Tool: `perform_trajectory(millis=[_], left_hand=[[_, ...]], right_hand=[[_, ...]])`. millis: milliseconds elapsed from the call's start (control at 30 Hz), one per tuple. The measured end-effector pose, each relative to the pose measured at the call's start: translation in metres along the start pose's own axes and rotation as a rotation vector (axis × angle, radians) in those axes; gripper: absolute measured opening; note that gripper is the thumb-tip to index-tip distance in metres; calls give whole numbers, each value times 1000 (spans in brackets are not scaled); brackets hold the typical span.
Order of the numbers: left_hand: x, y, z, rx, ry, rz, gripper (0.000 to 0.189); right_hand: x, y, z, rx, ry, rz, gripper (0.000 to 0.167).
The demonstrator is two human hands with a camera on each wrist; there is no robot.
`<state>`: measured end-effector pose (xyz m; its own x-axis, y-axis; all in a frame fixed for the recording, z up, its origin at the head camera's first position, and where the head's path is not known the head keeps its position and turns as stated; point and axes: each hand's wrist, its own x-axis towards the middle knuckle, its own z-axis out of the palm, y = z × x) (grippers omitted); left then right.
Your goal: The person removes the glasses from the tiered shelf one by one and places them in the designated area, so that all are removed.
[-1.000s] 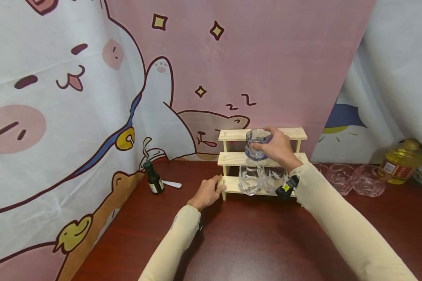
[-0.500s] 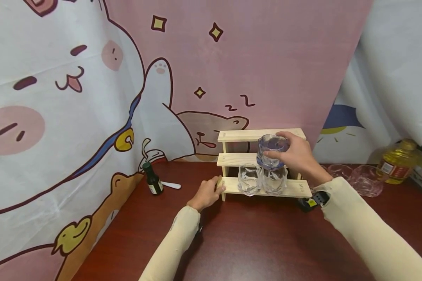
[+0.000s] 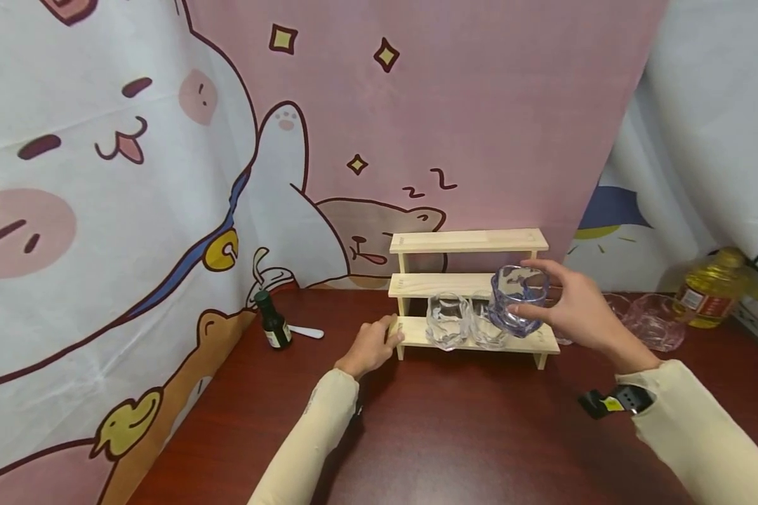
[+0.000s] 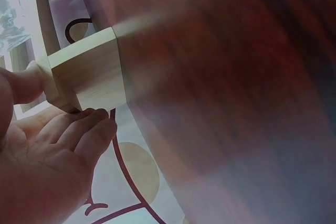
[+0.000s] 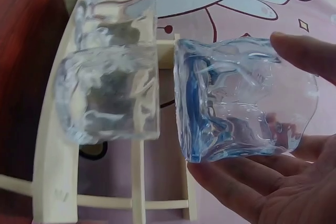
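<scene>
Two glasses (image 3: 447,322) on lowest shelf (image 3: 413,330) — bottle (image 3: 275,324) left.

There it was, a homelike corner, exact room unclear: cartoon-animal cloth (image 3: 493,119) hung right behind a reddish-brown table (image 3: 455,428), and on it stood a cooking-oil bottle (image 3: 710,291) and a three-tier wooden rack (image 3: 442,284)!

Left arm (image 3: 316,428) in from the lower edge, slanting up and rightward; sleeve runs to the wrist (image 3: 349,369). Left grip (image 3: 371,345) pinching: thumb (image 4: 25,84) opposed to the fingers (image 4: 90,132), which lie side by side, slightly bent, palm turned toward the wrist camera. Right arm (image 3: 701,421) in from the lower right corner, angled up and leftward, sleeved. Right grip (image 3: 581,307) higher in head view, well apart from the left, holding; thumb and fingers spread wide, curved toward each other.
</scene>
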<state>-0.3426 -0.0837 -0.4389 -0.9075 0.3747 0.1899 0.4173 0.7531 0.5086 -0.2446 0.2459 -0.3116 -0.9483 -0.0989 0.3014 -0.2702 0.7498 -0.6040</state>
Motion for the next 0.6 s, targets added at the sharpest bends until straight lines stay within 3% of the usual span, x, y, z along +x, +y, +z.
perform_trajectory(millis=[367,600], left_hand=[[0,0,1,13,12,1,51],[-1,1,1,40,41,47,50]], right_hand=[[-27,25,-8,-14,11,10,78],[-39,52,-10,-10,-30,22,78]])
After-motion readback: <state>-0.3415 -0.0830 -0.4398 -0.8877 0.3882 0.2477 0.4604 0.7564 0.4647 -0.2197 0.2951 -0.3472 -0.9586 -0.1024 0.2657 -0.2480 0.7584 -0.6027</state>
